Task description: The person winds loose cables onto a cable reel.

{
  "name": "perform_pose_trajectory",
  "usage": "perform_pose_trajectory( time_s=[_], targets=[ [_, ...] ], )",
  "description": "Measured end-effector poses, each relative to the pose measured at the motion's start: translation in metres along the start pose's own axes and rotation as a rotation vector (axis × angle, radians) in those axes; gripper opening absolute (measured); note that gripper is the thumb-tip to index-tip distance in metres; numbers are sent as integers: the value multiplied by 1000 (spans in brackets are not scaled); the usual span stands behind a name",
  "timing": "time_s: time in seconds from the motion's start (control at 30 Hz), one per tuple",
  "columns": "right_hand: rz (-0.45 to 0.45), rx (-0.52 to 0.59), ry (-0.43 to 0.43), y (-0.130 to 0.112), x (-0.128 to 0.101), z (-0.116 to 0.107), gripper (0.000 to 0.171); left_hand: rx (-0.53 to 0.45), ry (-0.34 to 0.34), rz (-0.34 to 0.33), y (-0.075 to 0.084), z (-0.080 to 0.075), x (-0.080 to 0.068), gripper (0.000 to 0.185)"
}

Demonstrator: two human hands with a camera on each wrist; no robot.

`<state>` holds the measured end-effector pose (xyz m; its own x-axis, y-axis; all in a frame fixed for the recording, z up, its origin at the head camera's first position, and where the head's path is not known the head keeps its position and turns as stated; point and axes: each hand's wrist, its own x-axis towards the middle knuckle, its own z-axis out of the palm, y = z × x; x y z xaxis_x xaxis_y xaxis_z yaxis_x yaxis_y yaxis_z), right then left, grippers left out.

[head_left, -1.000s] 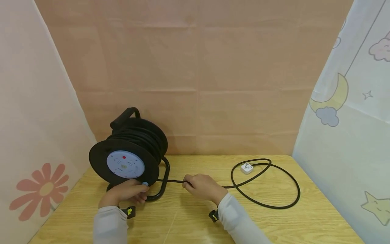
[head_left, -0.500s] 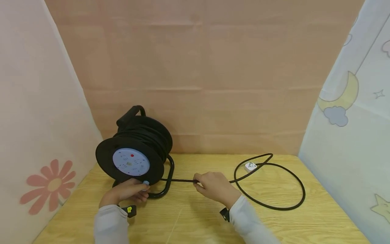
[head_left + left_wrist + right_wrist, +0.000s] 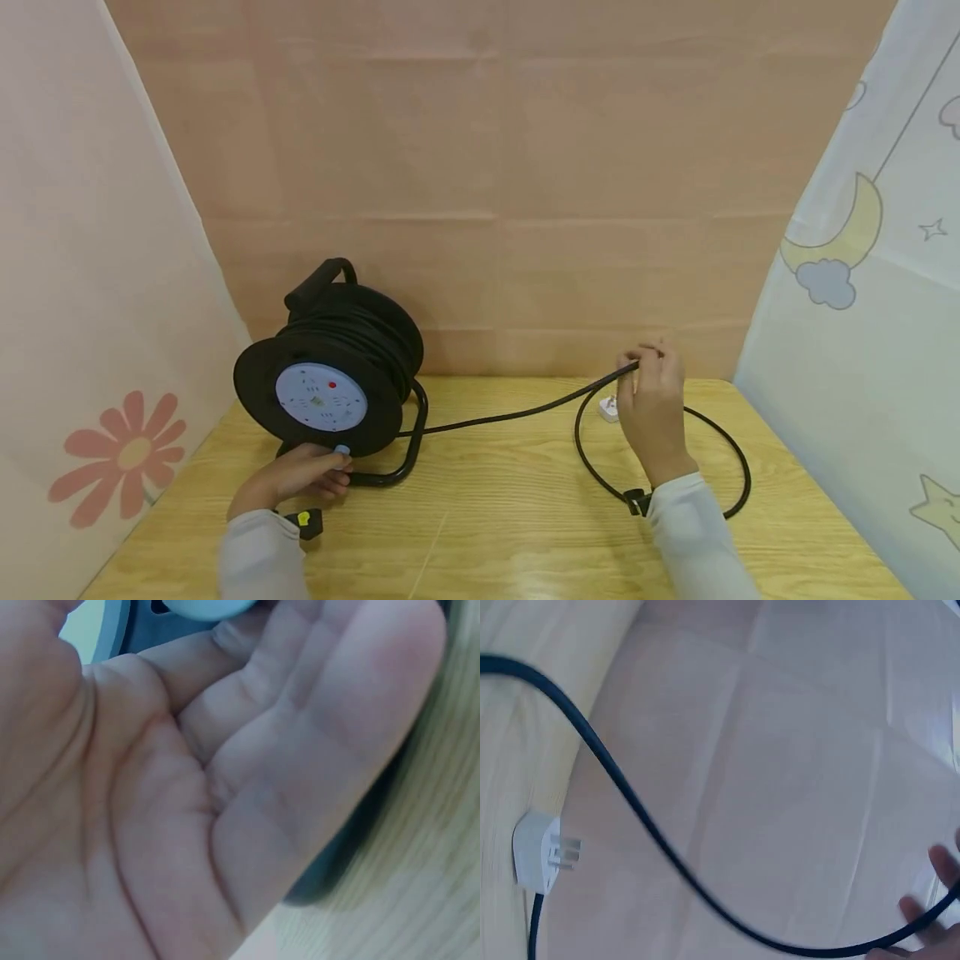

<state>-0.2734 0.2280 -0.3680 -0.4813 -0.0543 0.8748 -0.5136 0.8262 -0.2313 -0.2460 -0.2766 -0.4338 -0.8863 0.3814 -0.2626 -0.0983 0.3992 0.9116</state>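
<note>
A black cable reel (image 3: pixel 341 333) with a light blue socket face (image 3: pixel 321 397) stands on its tube frame at the left of the wooden table (image 3: pixel 487 517). My left hand (image 3: pixel 300 473) grips the small light blue knob (image 3: pixel 342 450) at the reel's lower rim; in the left wrist view the knob (image 3: pixel 206 607) shows above my palm (image 3: pixel 225 787). My right hand (image 3: pixel 649 400) pinches the black cable (image 3: pixel 510 414) and holds it raised off the table at the far right. The white plug (image 3: pixel 608 408) lies just left of that hand; the right wrist view shows the plug (image 3: pixel 536 851) and cable (image 3: pixel 652 832).
A loose loop of cable (image 3: pixel 738 475) lies on the table around my right wrist. Cloth panels close in the left (image 3: pixel 97 333), back (image 3: pixel 487 208) and right (image 3: pixel 855 333) sides. The reel's carry handle (image 3: pixel 318 279) sticks up at the back.
My right hand has moved right and up along the cable, from near the reel to beside the plug, lifting the cable. The reel has turned slightly clockwise; the left hand stays on the knob.
</note>
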Motion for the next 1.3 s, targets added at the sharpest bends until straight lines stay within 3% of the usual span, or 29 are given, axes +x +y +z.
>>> perform_pose_trajectory(
  time_s=[0.07,0.2,0.27,0.47,0.67,0.77,0.93,1.3],
  targets=[
    [153,72,11,3,1,-6,28,6,16,5,-2,-3,-2,45],
    [359,131,-107,6,1,-16,45,12,50,2,-6,-7,-8,46],
    [393,113,-161,9,0,-21,46,10,67,-5,-7,-7,-9,47],
    [398,45,-269,23,-4,-36,29,6,125,-18,-18,-13,-11,53],
    [505,282,-572,42,-2,-48,39,-3,235,-46,-26,-18,-15,57],
    [532,346,-657,46,-1,-50,45,-2,308,-59,-28,-18,-18,58],
    [484,302,-632,47,-5,-48,46,2,368,-65,-29,-21,-20,62],
    [436,272,-615,44,-7,-40,45,21,432,-83,-25,-23,-27,71]
  ],
)
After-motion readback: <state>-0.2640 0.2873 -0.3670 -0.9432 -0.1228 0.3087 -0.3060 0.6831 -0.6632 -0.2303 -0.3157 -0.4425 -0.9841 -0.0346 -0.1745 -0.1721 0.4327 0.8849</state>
